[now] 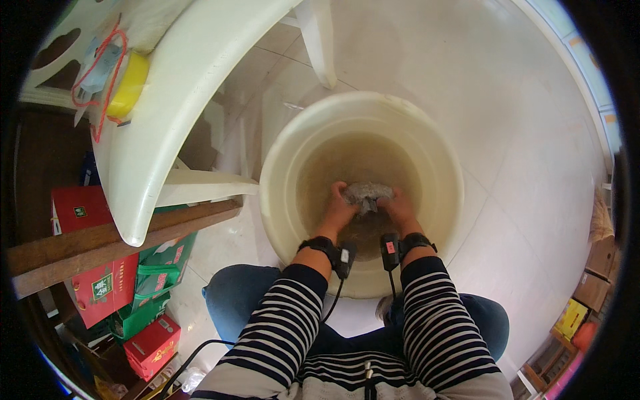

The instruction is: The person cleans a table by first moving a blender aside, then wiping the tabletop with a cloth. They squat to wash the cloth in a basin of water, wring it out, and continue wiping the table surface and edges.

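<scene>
A large cream plastic basin stands on the floor before me, holding cloudy brownish water. Over the water, low inside the basin, a wet grey cloth is bunched between my hands. My left hand grips its left end and my right hand its right end, thumbs inward. A loose part of the cloth hangs down in the middle. Some fingers are hidden behind the cloth. Each wrist wears a black strap with a small cabled device.
A white plastic table juts in at upper left, bearing a roll of yellow tape and red string. Below it lie a wooden beam and red gift boxes. Cardboard boxes line the right edge.
</scene>
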Available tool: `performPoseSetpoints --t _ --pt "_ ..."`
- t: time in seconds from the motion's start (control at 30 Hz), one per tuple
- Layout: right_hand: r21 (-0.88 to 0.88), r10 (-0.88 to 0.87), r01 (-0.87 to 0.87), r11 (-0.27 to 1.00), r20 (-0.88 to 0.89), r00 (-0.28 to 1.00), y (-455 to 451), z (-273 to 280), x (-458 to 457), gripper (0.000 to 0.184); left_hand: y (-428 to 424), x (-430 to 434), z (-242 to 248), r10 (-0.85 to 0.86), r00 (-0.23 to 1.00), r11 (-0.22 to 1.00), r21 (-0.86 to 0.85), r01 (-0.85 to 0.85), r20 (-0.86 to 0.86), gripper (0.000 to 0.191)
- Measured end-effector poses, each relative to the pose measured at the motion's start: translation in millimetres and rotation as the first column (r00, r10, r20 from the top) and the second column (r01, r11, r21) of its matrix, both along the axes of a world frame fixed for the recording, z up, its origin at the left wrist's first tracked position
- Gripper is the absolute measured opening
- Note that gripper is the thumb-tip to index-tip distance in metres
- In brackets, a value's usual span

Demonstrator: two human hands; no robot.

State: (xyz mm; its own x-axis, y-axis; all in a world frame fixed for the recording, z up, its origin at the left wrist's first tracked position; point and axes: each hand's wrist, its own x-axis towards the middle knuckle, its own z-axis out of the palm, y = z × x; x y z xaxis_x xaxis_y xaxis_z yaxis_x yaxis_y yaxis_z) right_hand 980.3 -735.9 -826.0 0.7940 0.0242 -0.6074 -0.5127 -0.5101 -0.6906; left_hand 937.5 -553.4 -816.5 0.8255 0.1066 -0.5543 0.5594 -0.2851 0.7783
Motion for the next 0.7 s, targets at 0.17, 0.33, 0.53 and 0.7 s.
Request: performPoseSetpoints --t 0.17,0.33,0.53,0.7 --pt "0.354 -0.124 0.113 0.928 0.009 0.992 30.0 35.1 7.3 0.045 8.6 23.3 16.3 0.339 0.857 0.474 -0.716 -0.512 -0.388 0.048" --pt "0.266 0.038 -0.223 0.938 0.56 0.828 89.0 46.4 3.9 0.033 8.4 33.8 24.8 0.305 0.885 0.456 -0.762 -0.459 -0.351 0.057" --pt "-0.022 0.109 -0.116 0.993 0.552 0.827 98.6 58.5 1.3 0.032 2.8 30.7 20.5 0.411 0.904 0.639 -0.67 -0.378 -0.118 0.058" --pt "-0.121 0.32 -0.301 0.946 0.494 0.808 81.9 41.3 16.9 0.028 -2.3 25.6 24.1 0.343 0.939 0.922 -0.195 -0.334 0.009 0.059"
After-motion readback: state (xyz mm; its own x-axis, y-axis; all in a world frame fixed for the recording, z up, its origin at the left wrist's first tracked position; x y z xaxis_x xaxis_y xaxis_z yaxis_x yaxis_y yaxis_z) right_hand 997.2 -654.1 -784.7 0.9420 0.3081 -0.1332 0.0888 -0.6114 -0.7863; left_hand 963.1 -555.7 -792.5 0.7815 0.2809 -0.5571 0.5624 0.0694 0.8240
